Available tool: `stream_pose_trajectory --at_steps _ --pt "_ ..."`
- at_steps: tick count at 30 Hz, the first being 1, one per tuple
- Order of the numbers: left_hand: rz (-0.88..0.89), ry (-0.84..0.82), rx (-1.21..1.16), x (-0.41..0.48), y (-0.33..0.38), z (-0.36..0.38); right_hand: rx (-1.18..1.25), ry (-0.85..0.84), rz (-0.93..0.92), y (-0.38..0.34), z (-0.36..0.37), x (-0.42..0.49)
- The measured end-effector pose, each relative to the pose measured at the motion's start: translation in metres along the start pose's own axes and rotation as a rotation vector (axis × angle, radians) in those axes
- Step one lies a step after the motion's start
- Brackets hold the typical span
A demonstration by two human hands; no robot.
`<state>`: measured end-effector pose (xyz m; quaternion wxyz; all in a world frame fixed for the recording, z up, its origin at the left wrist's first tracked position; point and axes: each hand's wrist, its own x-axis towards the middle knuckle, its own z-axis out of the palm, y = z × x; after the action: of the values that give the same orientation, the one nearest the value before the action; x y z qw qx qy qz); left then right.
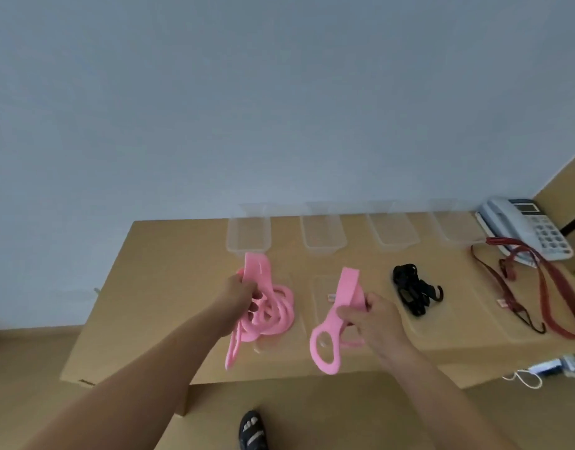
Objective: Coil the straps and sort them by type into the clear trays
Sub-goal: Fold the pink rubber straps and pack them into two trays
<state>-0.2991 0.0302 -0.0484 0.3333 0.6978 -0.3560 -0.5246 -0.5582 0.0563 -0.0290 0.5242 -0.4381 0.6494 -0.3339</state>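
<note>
Left grip [239, 295] clamped on pink strap [266, 306], right grip [365, 315] on its looped end above near surface [169, 261]; held apart, likely for coiling. Trays [248, 237] far, bare.

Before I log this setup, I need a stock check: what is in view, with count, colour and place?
trays: four in the back row, clear, empty, on the table; more clear plastic seems to lie flat nearer, count unclear
pink straps: at least two, pink, front left and centre of the table, both held
black strap: one bundle with a hook, black, right of centre
red straps: loose tangle, dark red, far right, partly over the phone
phone: one, white, back right corner
table: one, tan
cable: white, floor at right
left hand: grip on the tangled pink strap
right hand: grip on the other pink strap
foot: one, in a dark sandal, bottom centre
</note>
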Motion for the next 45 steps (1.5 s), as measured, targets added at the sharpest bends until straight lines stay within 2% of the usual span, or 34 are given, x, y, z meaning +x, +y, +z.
stream_pose_trajectory --at_steps 6,10,13,15,19,22,25,28,32,34,37,40,45 --pt "-0.172 0.0 -0.008 0.054 -0.023 -0.001 -0.053 -0.073 0.152 -0.007 0.009 0.062" --pt "-0.107 0.064 0.098 0.069 -0.031 0.005 -0.108 -0.092 0.202 -0.002 0.018 0.093" --pt "-0.064 0.217 0.452 0.069 -0.036 0.008 -0.168 -0.048 0.226 0.003 0.021 0.112" --pt "-0.04 0.336 0.571 0.067 -0.038 0.01 -0.231 -0.029 0.227 0.007 0.022 0.122" --pt "0.032 0.506 0.343 0.062 -0.036 0.018 -0.477 -0.005 0.175 0.013 0.023 0.133" --pt "-0.006 0.574 0.247 0.055 -0.037 0.023 -0.561 0.002 0.058 0.017 0.021 0.134" --pt "-0.035 0.535 0.422 0.043 -0.045 0.029 -0.736 -0.002 -0.043 0.021 0.015 0.133" --pt "0.025 0.446 0.577 0.03 -0.055 0.035 -0.9 -0.006 -0.11 0.026 0.01 0.132" --pt "0.098 0.325 0.823 0.023 -0.059 0.037 -1.055 -0.184 -0.245 0.029 0.008 0.134" --pt "0.065 0.226 0.94 0.022 -0.058 0.034 -1.097 -0.27 -0.237 0.029 0.008 0.135" --pt "-0.069 0.054 0.829 0.02 -0.048 0.021 -1.153 -0.303 -0.251 0.027 0.01 0.134" --pt "-0.047 -0.005 0.865 0.016 -0.036 0.009 -1.215 -0.302 -0.306 0.019 0.018 0.127" --pt "-0.046 0.14 0.653 -0.006 -0.043 -0.014 -1.181 -0.354 -0.488 -0.003 0.056 0.098"
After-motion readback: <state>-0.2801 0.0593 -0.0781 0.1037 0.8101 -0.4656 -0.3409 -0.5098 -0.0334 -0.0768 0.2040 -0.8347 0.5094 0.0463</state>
